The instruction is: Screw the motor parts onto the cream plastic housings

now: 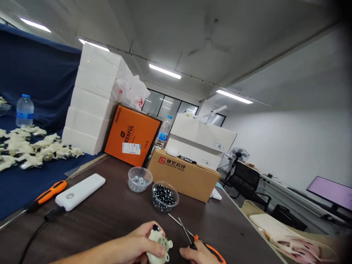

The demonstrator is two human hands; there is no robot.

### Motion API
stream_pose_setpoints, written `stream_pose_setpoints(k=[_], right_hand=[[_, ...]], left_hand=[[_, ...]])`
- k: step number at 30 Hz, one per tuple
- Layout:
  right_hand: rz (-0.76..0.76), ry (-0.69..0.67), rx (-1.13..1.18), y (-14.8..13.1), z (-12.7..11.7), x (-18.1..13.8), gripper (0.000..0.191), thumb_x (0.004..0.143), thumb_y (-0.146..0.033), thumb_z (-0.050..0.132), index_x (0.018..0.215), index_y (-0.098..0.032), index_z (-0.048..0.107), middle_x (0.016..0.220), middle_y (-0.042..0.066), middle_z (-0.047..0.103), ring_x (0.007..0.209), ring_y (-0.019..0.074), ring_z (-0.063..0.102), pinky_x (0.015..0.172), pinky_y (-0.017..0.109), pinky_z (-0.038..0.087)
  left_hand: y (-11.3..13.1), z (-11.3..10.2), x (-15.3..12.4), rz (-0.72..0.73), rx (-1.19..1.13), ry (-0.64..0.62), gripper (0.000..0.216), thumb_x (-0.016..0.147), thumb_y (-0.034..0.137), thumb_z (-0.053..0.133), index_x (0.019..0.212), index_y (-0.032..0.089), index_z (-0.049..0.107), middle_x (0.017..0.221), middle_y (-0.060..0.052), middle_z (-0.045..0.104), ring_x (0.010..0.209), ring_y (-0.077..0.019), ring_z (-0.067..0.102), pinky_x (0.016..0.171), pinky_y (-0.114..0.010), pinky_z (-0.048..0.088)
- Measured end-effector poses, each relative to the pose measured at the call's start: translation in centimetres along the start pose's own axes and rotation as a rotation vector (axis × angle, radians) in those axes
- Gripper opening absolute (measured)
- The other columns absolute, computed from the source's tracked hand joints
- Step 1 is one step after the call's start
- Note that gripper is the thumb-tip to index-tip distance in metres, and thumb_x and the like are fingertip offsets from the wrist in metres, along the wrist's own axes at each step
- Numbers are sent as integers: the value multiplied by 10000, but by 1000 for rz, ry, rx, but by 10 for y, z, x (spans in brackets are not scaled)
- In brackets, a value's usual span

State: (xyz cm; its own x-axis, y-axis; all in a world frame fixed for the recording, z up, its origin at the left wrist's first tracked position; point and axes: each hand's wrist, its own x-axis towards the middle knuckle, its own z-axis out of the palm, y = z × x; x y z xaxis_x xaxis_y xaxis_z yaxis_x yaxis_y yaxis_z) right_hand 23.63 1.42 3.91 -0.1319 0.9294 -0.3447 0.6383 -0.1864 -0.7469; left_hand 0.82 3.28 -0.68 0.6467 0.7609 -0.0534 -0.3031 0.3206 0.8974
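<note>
My left hand (143,244) is shut on a small white plastic part (156,247) with a greenish gear-like end and a black knob on top. My right hand (196,253) grips an orange-handled tool (211,252), whose thin metal shaft points up and away, close to the part. A clear plastic cup of small metal screws (139,179) and a clear cup of black beads (165,197) stand on the dark wooden table (110,227) beyond my hands. An orange-handled screwdriver (52,191) and a white power bank (79,191) lie further left.
Several white plastic assemblies (30,148) lie on a blue cloth at the left. Behind the table stand a cardboard box (181,174), an orange box (132,135), stacked white foam boxes (88,99) and a water bottle (163,132). A black cable (35,234) trails over the table's left corner.
</note>
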Motion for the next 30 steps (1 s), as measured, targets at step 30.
stream_pose_setpoints(k=[30], right_hand=[[-268, 238, -148, 44, 14, -11, 396, 881, -604, 614, 727, -240, 608, 773, 24, 696, 801, 242, 661, 731, 277, 533]], left_hand=[[11, 11, -25, -61, 79, 169, 486, 737, 468, 779, 994, 235, 439, 738, 62, 589, 473, -88, 542, 359, -201, 505]])
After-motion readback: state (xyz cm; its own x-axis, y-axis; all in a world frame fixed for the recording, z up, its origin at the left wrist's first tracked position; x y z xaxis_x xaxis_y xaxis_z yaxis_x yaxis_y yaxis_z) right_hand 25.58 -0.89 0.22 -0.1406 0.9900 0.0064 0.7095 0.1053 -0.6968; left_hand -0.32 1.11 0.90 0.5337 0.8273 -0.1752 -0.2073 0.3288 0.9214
